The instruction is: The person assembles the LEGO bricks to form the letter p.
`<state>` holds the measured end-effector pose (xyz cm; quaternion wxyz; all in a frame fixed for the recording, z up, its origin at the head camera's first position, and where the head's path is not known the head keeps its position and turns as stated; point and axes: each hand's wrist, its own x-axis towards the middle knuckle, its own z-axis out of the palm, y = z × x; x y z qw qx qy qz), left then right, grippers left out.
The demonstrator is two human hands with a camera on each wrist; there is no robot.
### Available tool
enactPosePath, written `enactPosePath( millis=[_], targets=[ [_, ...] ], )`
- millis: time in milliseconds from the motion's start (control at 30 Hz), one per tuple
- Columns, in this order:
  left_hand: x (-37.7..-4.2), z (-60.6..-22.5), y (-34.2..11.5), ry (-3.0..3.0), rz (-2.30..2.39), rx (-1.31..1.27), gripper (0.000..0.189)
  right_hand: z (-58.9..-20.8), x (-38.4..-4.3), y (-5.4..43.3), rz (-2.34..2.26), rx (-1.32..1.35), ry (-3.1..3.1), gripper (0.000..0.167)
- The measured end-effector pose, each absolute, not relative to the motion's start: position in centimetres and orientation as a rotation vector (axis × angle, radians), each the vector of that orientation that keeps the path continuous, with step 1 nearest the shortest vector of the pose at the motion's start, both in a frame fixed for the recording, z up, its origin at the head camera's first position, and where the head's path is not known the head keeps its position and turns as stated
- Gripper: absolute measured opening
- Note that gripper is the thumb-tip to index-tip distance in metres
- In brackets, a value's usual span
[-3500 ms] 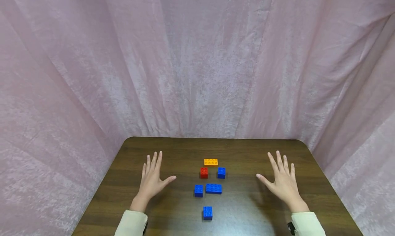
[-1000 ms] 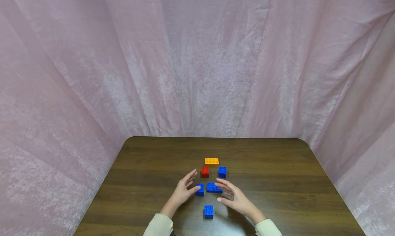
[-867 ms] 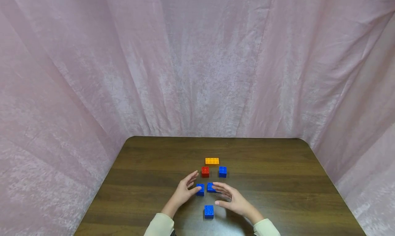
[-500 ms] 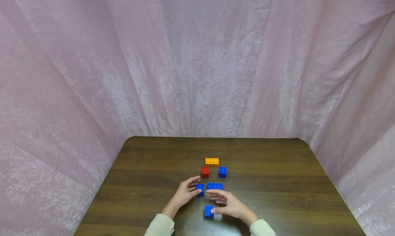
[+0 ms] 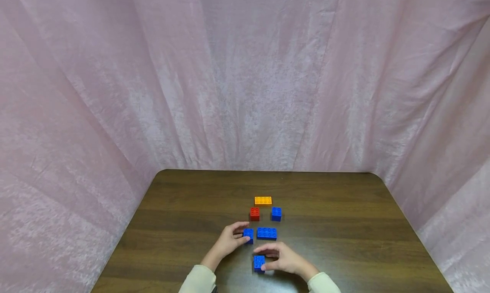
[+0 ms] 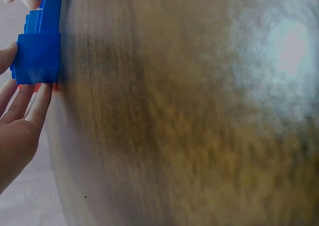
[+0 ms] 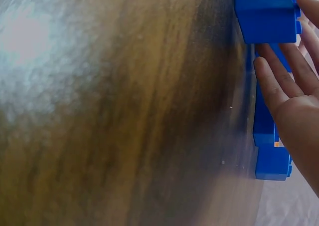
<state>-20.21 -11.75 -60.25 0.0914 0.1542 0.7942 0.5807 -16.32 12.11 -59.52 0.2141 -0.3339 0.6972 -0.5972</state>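
On the brown table, my left hand point(image 5: 227, 241) is around a small blue toy brick point(image 5: 249, 232), thumb over its front edge and fingers beyond its back. In the left wrist view, the thumb is beside the studs of this brick point(image 6: 37, 59) and fingertips meet its lower edge. My right hand point(image 5: 285, 259) is over the nearest small blue brick point(image 5: 259, 260), its thumb overlapping the front right corner. A gap shows between the index finger and that brick's back edge. In the right wrist view, bent fingers are close to this brick point(image 7: 269, 16); contact is unclear.
A long blue brick point(image 5: 266, 233) lies just right of the left hand's brick. Farther back are a red brick point(image 5: 254, 214), another small blue brick point(image 5: 276, 214) and a long orange brick point(image 5: 263, 200). Pink curtains point(image 5: 260, 80) surround the table point(image 5: 183, 191).
Both hands, first spread wide at the sides, have come inward to the bricks. Over the last second the right hand slid nearer and left to the front blue brick. The bricks have stayed in place.
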Motion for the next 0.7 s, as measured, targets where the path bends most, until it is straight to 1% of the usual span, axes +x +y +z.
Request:
enactPosePath(
  millis=[367,500,700],
  targets=[
    [-19.3,-58.6,-11.3,2.373,1.684,0.424,0.038,-59.8,-16.3,12.4,-1.608,-0.876,1.974,0.038],
    [-19.3,-59.2,-11.6,2.386,1.670,0.429,0.038,-59.8,-16.2,12.6,-1.595,-0.859,1.987,0.037],
    [-19.8,-60.2,-12.1,2.370,1.696,0.461,0.040,-59.8,-16.1,12.7,-1.619,-0.906,1.998,0.037]
  ],
)
